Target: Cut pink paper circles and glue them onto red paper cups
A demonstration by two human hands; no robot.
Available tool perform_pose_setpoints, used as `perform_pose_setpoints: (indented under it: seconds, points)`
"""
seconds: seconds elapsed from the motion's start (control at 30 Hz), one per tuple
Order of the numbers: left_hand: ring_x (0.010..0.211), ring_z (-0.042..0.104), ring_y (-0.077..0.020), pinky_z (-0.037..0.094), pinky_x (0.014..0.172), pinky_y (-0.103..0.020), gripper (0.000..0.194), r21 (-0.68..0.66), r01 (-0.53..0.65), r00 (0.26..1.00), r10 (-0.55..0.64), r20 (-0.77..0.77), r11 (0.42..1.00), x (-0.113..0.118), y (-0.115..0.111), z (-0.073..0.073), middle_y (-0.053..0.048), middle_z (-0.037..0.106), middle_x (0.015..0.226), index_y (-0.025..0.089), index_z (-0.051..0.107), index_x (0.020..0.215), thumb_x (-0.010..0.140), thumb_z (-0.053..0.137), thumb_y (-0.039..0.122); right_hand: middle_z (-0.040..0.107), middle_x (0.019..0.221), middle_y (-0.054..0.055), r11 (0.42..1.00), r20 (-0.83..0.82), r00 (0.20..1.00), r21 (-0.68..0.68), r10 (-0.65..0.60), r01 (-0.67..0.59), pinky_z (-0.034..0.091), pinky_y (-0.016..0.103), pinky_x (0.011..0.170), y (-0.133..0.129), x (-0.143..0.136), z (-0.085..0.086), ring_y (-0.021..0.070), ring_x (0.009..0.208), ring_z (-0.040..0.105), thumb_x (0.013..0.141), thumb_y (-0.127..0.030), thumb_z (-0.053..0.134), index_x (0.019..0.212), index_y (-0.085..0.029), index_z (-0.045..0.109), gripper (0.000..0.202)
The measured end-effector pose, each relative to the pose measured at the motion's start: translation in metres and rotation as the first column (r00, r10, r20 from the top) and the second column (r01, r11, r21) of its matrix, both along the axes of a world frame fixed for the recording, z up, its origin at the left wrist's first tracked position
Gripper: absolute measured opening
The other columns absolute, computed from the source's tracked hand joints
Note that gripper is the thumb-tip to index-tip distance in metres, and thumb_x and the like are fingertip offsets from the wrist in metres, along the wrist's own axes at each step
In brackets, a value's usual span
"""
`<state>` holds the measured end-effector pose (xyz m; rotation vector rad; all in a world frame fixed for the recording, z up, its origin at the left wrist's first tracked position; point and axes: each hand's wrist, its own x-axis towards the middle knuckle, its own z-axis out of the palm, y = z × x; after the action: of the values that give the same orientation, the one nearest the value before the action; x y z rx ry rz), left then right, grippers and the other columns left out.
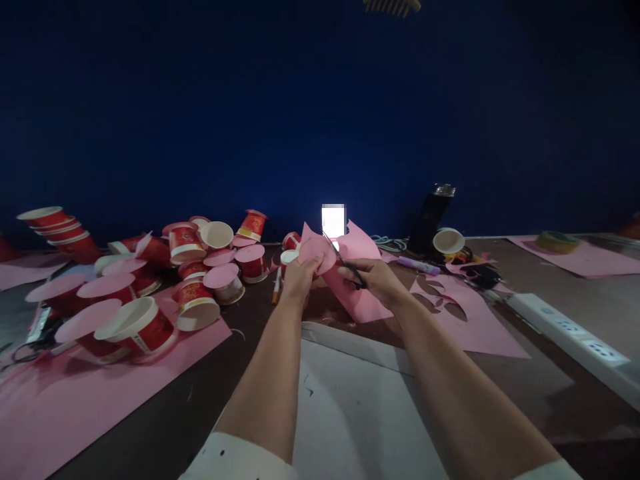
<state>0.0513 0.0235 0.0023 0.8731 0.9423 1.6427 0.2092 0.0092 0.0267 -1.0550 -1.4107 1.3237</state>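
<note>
Near the middle of the view, my left hand [301,277] pinches a sheet of pink paper [357,303] at a rounded, partly cut section. My right hand [374,280] is closed around the dark handles of a pair of scissors [354,268]. The blades point up and left, against the edge of the rounded part. The rest of the sheet curls up behind and hangs below my right hand. Left of my hands, several red paper cups [253,267] stand or lie about, many with pink paper discs [221,275] on them.
A stack of cups [65,233] leans at the far left. A bright phone screen [333,220] stands behind my hands. To the right are a dark bottle [430,217], a purple marker [419,265], a cut-out pink sheet [475,320], a white power strip [570,333] and a tape roll [557,241].
</note>
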Motion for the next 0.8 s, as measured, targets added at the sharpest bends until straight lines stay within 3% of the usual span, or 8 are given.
perform_pose_setpoints:
  seconds: [0.2,0.37,0.63,0.8]
  points:
    - [0.065,0.06,-0.0138,0.042,0.052,-0.022,0.043,-0.075,0.005,1.0,-0.005,0.0,0.997,-0.0007,-0.0028,0.0031,-0.006,0.068,0.082,0.012,0.068,0.088,0.053,0.079,0.035,0.056,0.055,-0.001,0.998,0.062,0.998,0.063,0.01,-0.014,0.041,0.026,0.053,0.0012,-0.0002,0.0016,0.0093,0.052,0.046,0.058,-0.039,0.077,0.1,-0.012,0.073,0.051]
    - [0.063,0.058,-0.012,0.039,0.051,-0.02,0.046,-0.084,0.035,0.998,-0.031,0.048,0.996,-0.0016,-0.0025,0.0036,-0.005,0.066,0.077,0.012,0.068,0.088,0.05,0.08,0.035,0.056,0.057,0.0,0.998,0.062,0.998,0.066,0.003,-0.008,0.041,0.026,0.052,0.0023,0.0016,-0.0016,0.0094,0.053,0.045,0.057,-0.041,0.077,0.103,-0.011,0.071,0.056]
    - [0.062,0.057,-0.0098,0.039,0.051,-0.019,0.045,-0.088,-0.006,0.996,0.014,0.084,0.996,-0.0019,0.0004,0.0001,-0.003,0.066,0.079,0.013,0.068,0.09,0.051,0.079,0.033,0.056,0.056,-0.001,0.997,0.078,0.996,0.068,-0.036,0.031,0.04,0.024,0.049,0.0002,0.0012,-0.003,0.0085,0.051,0.045,0.058,-0.043,0.076,0.102,-0.012,0.072,0.055]
    - [0.049,0.048,-0.0062,0.033,0.043,-0.018,0.044,-0.092,-0.061,0.996,0.067,0.065,0.994,-0.0026,0.0029,-0.0005,-0.001,0.062,0.067,0.011,0.066,0.087,0.052,0.078,0.034,0.056,0.054,-0.001,0.991,0.071,0.994,0.106,-0.084,0.077,0.04,0.025,0.049,-0.0008,-0.0004,-0.0051,0.0086,0.049,0.045,0.06,-0.045,0.075,0.1,-0.012,0.073,0.051]
